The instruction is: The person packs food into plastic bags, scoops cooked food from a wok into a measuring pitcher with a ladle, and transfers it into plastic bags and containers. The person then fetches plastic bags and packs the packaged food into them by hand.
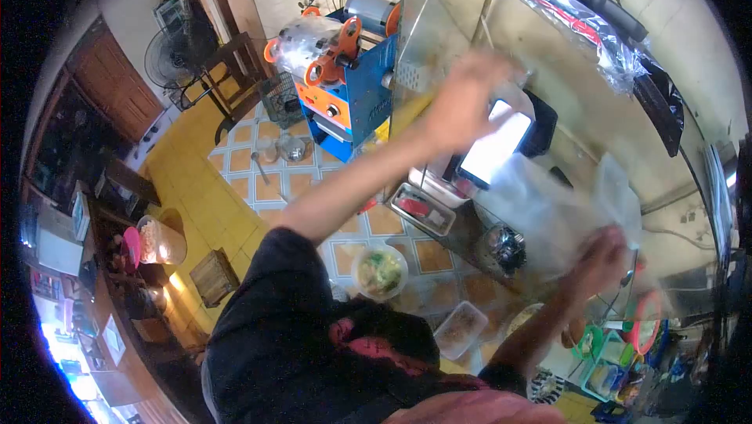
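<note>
My left hand [470, 99] is raised over the back of the counter, beside a phone [497, 146] with a bright white screen. Motion smears its fingers, and whether it holds anything is unclear. Lower at the right, my right hand [601, 256] is closed on a clear plastic bag [540, 209], which spreads to its left, blurred. A bowl of food with greens [380, 272] stands on the tiled counter close to my body. Between bowl and phone lies a small metal tray [424, 209] with a red item in it.
A blue and orange sealing machine [345, 103] stands at the back left. A clear plastic container [460, 329] sits near my body. Green and red baskets [603, 353] are at the lower right. A fan [180, 52] stands beyond the counter at the left.
</note>
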### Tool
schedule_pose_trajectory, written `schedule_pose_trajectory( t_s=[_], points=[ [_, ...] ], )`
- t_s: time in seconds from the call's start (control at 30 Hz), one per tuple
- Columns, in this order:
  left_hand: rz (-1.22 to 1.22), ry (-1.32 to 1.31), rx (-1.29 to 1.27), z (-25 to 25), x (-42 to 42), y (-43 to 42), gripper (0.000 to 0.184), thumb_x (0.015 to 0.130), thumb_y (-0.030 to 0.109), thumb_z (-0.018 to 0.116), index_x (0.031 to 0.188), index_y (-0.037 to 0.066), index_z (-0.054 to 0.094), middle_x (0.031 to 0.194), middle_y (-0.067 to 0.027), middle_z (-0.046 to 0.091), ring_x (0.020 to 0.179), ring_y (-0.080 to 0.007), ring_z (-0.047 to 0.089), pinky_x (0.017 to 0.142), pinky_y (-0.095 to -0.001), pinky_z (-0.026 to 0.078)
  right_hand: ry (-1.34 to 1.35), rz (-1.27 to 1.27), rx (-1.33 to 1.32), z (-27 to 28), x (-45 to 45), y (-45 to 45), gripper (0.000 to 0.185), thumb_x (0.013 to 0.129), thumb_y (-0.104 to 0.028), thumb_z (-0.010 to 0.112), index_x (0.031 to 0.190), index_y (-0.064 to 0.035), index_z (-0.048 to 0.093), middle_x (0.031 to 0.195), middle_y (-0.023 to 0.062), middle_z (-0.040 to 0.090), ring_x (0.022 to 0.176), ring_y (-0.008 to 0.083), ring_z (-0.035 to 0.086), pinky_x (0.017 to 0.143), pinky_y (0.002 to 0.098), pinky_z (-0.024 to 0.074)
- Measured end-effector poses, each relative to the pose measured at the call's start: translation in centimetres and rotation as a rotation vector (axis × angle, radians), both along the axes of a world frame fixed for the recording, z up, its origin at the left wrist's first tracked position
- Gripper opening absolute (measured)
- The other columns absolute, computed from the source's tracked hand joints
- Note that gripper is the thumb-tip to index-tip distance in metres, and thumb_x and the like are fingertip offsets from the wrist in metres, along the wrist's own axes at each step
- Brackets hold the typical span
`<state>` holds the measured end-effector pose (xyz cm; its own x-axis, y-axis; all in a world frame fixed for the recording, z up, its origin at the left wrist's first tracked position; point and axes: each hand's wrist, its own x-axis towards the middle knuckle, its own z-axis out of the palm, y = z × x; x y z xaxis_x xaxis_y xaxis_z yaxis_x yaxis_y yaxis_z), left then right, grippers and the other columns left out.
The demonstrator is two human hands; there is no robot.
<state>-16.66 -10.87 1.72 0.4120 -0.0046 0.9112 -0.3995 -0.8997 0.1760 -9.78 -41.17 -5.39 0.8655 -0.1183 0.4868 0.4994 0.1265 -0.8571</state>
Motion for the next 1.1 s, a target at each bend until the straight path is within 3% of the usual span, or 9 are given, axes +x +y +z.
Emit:
schedule_pose_trajectory(
  t_s=[0.07, 0.17, 0.3, 0.5, 0.6, 0.67, 0.8, 1.0, 1.1],
  points=[
    [-0.411, 0.408, -0.218, -2.6, -5.4, -5.1, 0.059, 0.067, 0.027, 0.073, 0.117, 0.005, 0.050, 0.123, -0.0154, 0.050, 0.117, -0.0326, 0.044, 0.097, -0.0436, 0.035, 0.109, 0.355, -0.017, -2.8, -5.5, 1.2, 0.010, 0.084, -0.012, 0.062, 0.082, -0.0035, 0.056, 0.077, 0.0056, 0.059, 0.063, 0.0116, 0.054, 0.055, 0.0237, 0.0441],
    [-0.592, 0.569, -0.103, -8.1, -9.5, -9.3, 0.081, 0.068, 0.035, 0.073, 0.134, 0.006, 0.034, 0.134, -0.0180, 0.039, 0.123, -0.0326, 0.038, 0.100, -0.0411, 0.032, 0.202, 0.625, -0.238, -3.7, -10.7, 3.9, 0.012, 0.078, -0.010, 0.068, 0.082, -0.0028, 0.059, 0.070, 0.0047, 0.060, 0.055, 0.0118, 0.054, 0.050, 0.0244, 0.0437],
    [-0.588, 0.806, -0.537, -16.5, -14.0, -9.1, 0.038, 0.076, 0.023, 0.068, 0.105, 0.002, 0.055, 0.099, -0.0158, 0.056, 0.094, -0.0314, 0.054, 0.080, -0.0407, 0.041, 0.092, 0.534, -0.374, -5.9, -11.6, 4.5, 0.013, 0.075, -0.009, 0.069, 0.082, -0.0019, 0.060, 0.069, 0.0068, 0.062, 0.055, 0.0112, 0.055, 0.050, 0.0239, 0.0443],
    [-0.375, 0.900, -0.417, -18.2, -19.6, -4.7, 0.026, 0.082, 0.021, 0.063, 0.099, 0.001, 0.060, 0.090, -0.0140, 0.060, 0.090, -0.0286, 0.057, 0.078, -0.0384, 0.043, 0.382, 0.837, -0.564, -2.2, -13.1, 6.3, 0.011, 0.069, 0.002, 0.069, 0.078, 0.0008, 0.061, 0.063, 0.0046, 0.061, 0.056, 0.0082, 0.057, 0.053, 0.0213, 0.0448],
    [-0.152, 1.095, -0.154, -18.1, -22.4, -2.6, 0.022, 0.084, 0.018, 0.061, 0.099, 0.002, 0.060, 0.094, -0.0121, 0.062, 0.089, -0.0253, 0.058, 0.077, -0.0359, 0.044, 0.015, 0.813, -0.778, -2.5, -12.9, 6.3, 0.014, 0.069, 0.002, 0.070, 0.082, 0.0007, 0.063, 0.065, 0.0040, 0.062, 0.057, 0.0073, 0.057, 0.052, 0.0210, 0.0441],
    [-0.235, 1.002, -0.477, -19.5, -24.2, -2.2, 0.019, 0.083, 0.016, 0.062, 0.097, 0.002, 0.062, 0.092, -0.0105, 0.063, 0.087, -0.0221, 0.059, 0.076, -0.0344, 0.045, 0.228, 0.853, -0.699, -3.9, -12.0, 6.4, 0.028, 0.072, -0.016, 0.075, 0.094, -0.0032, 0.064, 0.069, 0.0060, 0.065, 0.059, 0.0069, 0.056, 0.053, 0.0229, 0.0434],
    [-0.402, 0.843, -1.257, -21.1, -25.9, -2.3, 0.013, 0.083, 0.005, 0.059, 0.095, 0.001, 0.064, 0.088, -0.0078, 0.066, 0.081, -0.0127, 0.059, 0.074, -0.0268, 0.046, 0.300, 0.729, -0.799, -4.7, -11.6, 7.2, 0.026, 0.075, -0.020, 0.072, 0.094, -0.0033, 0.063, 0.070, 0.0085, 0.064, 0.062, 0.0116, 0.058, 0.057, 0.0273, 0.0451],
    [-0.132, 0.780, -1.263, -24.3, -24.3, -4.3, 0.004, 0.079, -0.001, 0.062, 0.083, 0.001, 0.063, 0.077, -0.0041, 0.063, 0.075, -0.0093, 0.058, 0.069, -0.0240, 0.046, -0.472, 0.037, -0.819, -8.4, -14.0, 9.1, 0.026, 0.078, -0.026, 0.067, 0.088, -0.0027, 0.063, 0.068, 0.0150, 0.060, 0.063, 0.0331, 0.057, 0.064, 0.0387, 0.0470],
    [-0.278, 0.653, -1.370, -24.6, -22.7, -6.8, 0.006, 0.077, -0.003, 0.062, 0.080, 0.002, 0.060, 0.075, -0.0023, 0.060, 0.073, -0.0072, 0.055, 0.065, -0.0226, 0.044, -0.236, 0.506, -0.911, -9.5, -17.1, 9.5, 0.026, 0.074, -0.025, 0.070, 0.078, -0.0012, 0.061, 0.067, 0.0134, 0.058, 0.061, 0.0292, 0.057, 0.060, 0.0378, 0.0463]
  ],
)
